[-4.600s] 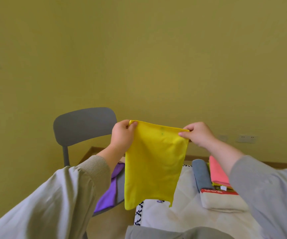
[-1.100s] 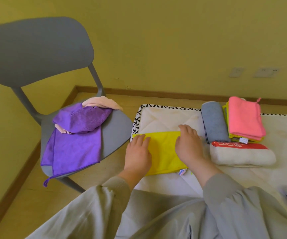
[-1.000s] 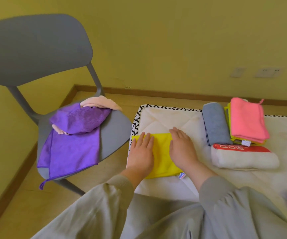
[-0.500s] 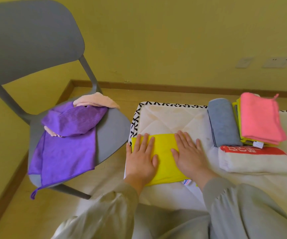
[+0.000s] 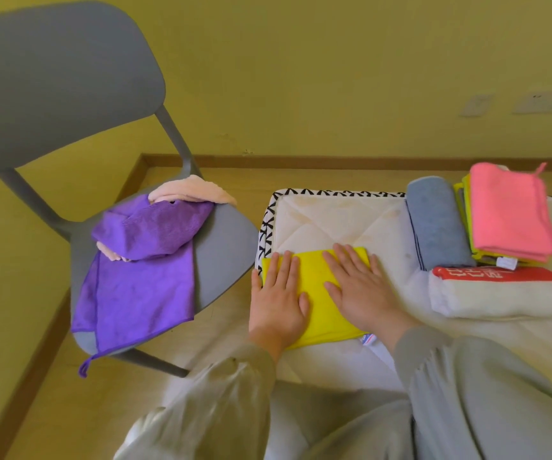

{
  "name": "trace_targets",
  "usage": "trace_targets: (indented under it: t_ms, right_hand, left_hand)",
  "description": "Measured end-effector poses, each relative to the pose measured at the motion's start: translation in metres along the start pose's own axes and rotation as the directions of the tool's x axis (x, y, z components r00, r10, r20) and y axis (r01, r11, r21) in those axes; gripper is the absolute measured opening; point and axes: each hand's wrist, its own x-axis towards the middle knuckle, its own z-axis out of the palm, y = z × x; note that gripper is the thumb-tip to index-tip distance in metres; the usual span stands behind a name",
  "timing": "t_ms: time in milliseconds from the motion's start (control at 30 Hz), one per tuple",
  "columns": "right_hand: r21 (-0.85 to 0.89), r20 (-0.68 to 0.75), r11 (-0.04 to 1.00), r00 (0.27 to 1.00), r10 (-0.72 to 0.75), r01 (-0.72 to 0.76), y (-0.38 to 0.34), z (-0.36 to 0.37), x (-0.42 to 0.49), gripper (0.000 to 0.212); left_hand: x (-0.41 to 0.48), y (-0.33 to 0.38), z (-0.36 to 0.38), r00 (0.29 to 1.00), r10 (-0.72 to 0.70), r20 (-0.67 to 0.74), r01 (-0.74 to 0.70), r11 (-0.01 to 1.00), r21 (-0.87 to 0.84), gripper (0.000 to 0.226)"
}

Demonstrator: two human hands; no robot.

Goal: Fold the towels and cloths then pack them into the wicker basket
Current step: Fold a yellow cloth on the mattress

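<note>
A folded yellow cloth [image 5: 318, 287] lies flat near the left corner of the white quilted mat [image 5: 334, 220]. My left hand [image 5: 277, 300] presses its left part with straight fingers. My right hand [image 5: 361, 287] lies flat on its right part, fingers spread. To the right sit folded pieces: a grey towel [image 5: 437, 224], a pink cloth [image 5: 510, 214] stacked on yellow-green ones, and a white towel with a red band [image 5: 500, 293]. Unfolded purple cloths [image 5: 135, 277] and a peach cloth [image 5: 188, 190] lie on the chair seat. No wicker basket is in view.
A grey chair [image 5: 221, 257] stands left of the mat, its backrest [image 5: 52, 81] high at the upper left. A yellow wall with a wooden baseboard [image 5: 334, 161] runs behind. Wood floor [image 5: 18, 293] shows around the chair. My grey sleeves fill the lower frame.
I held the yellow cloth up in the air earlier; it now lies folded on the mat. Over the last second both hands slid across it and flattened, fingers spreading.
</note>
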Motion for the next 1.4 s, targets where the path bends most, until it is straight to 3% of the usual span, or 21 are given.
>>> trace_targets:
  t_ms: [167, 367, 433, 500, 533, 600, 700, 900, 1133, 1267, 1333, 1400]
  right_hand:
    - [0.014, 0.102, 0.991, 0.986, 0.134, -0.136, 0.02, -0.005, -0.006, 0.063]
    - [0.003, 0.09, 0.986, 0.982, 0.168, -0.169, 0.008, -0.024, -0.004, 0.065]
    - [0.034, 0.015, 0.989, 0.99, 0.141, -0.141, 0.003, -0.041, -0.006, 0.064]
    - [0.148, -0.073, 0.985, 0.993, 0.095, -0.084, -0.003, -0.057, -0.009, 0.045]
    - [0.245, -0.069, 0.968, 0.995, 0.075, -0.056, -0.008, -0.063, -0.013, 0.033]
    - [0.354, 0.092, 0.935, 0.996, -0.005, -0.028, -0.018, -0.065, -0.023, 0.021]
    - [0.232, 0.286, 0.972, 0.953, -0.102, 0.034, -0.028, -0.054, -0.035, 0.028]
    - [0.096, 0.278, 0.985, 0.947, -0.162, 0.141, -0.034, -0.045, -0.038, 0.027]
    - [0.127, 0.282, 0.977, 0.938, -0.201, 0.171, -0.036, -0.049, -0.04, 0.012]
    - [0.055, 0.287, 0.977, 0.934, -0.212, 0.205, -0.04, -0.056, -0.043, 0.027]
    - [-0.024, 0.336, 0.972, 0.917, -0.213, 0.235, -0.039, -0.057, -0.045, 0.028]
    - [-0.069, 0.402, 0.969, 0.896, -0.19, 0.236, -0.036, -0.057, -0.047, 0.028]
  left_hand:
    - [-0.01, -0.004, -0.001, 1.0, -0.03, 0.007, 0.03, 1.0, 0.002, 0.078]
    - [-0.015, -0.008, -0.007, 1.0, 0.008, 0.001, -0.008, 0.998, -0.057, 0.082]
    - [-0.024, -0.014, -0.011, 0.996, 0.063, -0.057, -0.068, 0.993, -0.093, 0.076]
    - [-0.032, -0.021, -0.012, 0.967, 0.188, -0.174, -0.208, 0.972, -0.108, 0.057]
    - [-0.037, -0.024, -0.011, 0.941, 0.255, -0.222, -0.281, 0.955, -0.093, 0.049]
    - [-0.044, -0.027, -0.01, 0.907, 0.357, -0.224, -0.382, 0.92, -0.08, 0.044]
    - [-0.051, -0.025, -0.013, 0.9, 0.404, -0.165, -0.423, 0.901, -0.1, 0.043]
    - [-0.052, -0.02, -0.019, 0.902, 0.39, -0.188, -0.419, 0.894, -0.156, 0.027]
    - [-0.056, -0.021, -0.022, 0.905, 0.393, -0.164, -0.41, 0.908, -0.089, 0.019]
    - [-0.057, -0.018, -0.027, 0.901, 0.411, -0.135, -0.422, 0.904, -0.063, 0.016]
    - [-0.056, -0.018, -0.03, 0.887, 0.452, -0.095, -0.455, 0.89, -0.013, 0.011]
    - [-0.053, -0.021, -0.028, 0.87, 0.491, -0.047, -0.491, 0.871, 0.012, 0.019]
